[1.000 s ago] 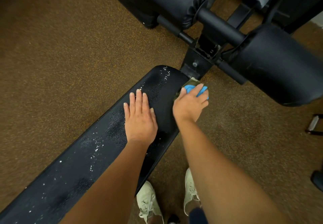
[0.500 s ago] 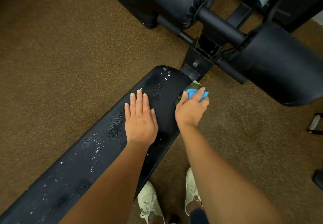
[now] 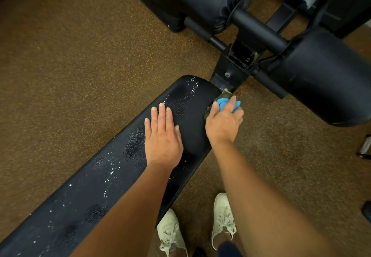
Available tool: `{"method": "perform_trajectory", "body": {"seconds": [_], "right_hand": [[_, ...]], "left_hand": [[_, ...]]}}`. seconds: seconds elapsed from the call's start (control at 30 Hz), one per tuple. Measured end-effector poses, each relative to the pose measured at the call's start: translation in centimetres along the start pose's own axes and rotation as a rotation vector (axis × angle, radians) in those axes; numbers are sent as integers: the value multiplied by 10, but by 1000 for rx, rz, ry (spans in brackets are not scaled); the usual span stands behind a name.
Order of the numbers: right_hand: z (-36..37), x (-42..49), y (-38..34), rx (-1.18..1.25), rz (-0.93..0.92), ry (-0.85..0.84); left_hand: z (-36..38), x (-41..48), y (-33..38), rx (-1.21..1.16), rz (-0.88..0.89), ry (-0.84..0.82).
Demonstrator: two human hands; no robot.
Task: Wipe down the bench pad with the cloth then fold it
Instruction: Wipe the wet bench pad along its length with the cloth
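A long black bench pad (image 3: pixel 112 178) runs from the lower left to the centre, speckled with white droplets and wet patches. My left hand (image 3: pixel 162 136) lies flat on the pad near its far end, fingers straight. My right hand (image 3: pixel 223 122) grips a bunched blue and olive cloth (image 3: pixel 226 101) at the pad's far right corner, against its edge. Most of the cloth is hidden under my fingers.
Two large black roller pads (image 3: pixel 325 80) and a black metal frame post (image 3: pixel 230 74) stand just beyond the pad's end. Brown speckled floor (image 3: pixel 70 66) surrounds the bench. My pale shoes (image 3: pixel 222 218) are on the floor below the pad's right side.
My right hand with the cloth has slid slightly toward the pad's far corner, showing more of the olive part. My left hand stays flat on the pad.
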State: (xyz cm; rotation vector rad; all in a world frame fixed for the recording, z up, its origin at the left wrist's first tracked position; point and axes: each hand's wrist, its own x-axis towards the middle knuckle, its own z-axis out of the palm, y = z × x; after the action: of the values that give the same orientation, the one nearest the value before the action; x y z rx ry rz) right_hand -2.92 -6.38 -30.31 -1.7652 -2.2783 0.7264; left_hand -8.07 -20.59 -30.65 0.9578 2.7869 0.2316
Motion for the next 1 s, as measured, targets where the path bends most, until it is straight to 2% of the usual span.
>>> {"method": "perform_trajectory", "body": {"seconds": [0.1, 0.17, 0.43, 0.57, 0.8, 0.87, 1.0], "right_hand": [[9, -39, 7, -15, -78, 57], [13, -54, 9, -50, -86, 17], [3, 21, -12, -325, -171, -60], [1, -8, 4, -345, -291, -13], [2, 18, -22, -401, -270, -129], [5, 21, -23, -410, -330, -123], [-11, 15, 6, -441, -632, -150]], "left_hand": [[0, 0, 1, 10, -11, 7], [0, 0, 1, 8, -11, 2], [-1, 0, 1, 15, -7, 1], [0, 0, 1, 14, -13, 3], [-2, 3, 2, 11, -29, 2], [-1, 3, 3, 0, -35, 8], [-1, 4, 6, -39, -79, 32]]}}
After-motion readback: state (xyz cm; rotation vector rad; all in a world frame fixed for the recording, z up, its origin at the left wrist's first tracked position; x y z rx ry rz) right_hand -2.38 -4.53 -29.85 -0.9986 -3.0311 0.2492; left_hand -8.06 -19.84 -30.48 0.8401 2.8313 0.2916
